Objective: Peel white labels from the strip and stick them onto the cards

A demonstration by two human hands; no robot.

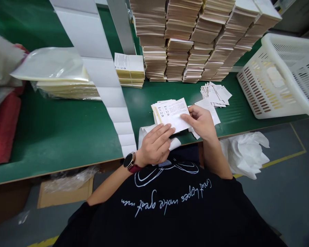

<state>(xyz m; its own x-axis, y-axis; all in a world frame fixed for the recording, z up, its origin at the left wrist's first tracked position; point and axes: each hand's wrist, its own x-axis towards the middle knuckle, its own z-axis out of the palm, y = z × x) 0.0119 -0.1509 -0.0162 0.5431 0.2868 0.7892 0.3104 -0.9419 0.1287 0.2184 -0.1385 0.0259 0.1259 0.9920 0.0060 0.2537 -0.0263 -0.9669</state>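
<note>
My right hand (pixel 201 122) pinches the right end of a white printed card (pixel 173 115) between thumb and fingers. My left hand (pixel 156 145), with a dark watch at the wrist, lays its stretched fingers along the card's lower left edge. Under the held card, more printed cards (pixel 156 105) with yellowish edges rest on the green table (pixel 92 133). A curled piece of white paper (pixel 143 133) sticks out beside my left fingers. To the right of my right hand, loose small cards (pixel 216 94) lie in a messy heap with white sheets partly under them.
A long creased white strip (pixel 105 73) hangs down left of my hands. Behind stand tall stacks of cards (pixel 179 58) and a banded bundle (pixel 130 70). Plastic-wrapped stock (pixel 67 88) sits left, a white basket (pixel 259 97) right. Crumpled white material (pixel 244 152) is below the table edge.
</note>
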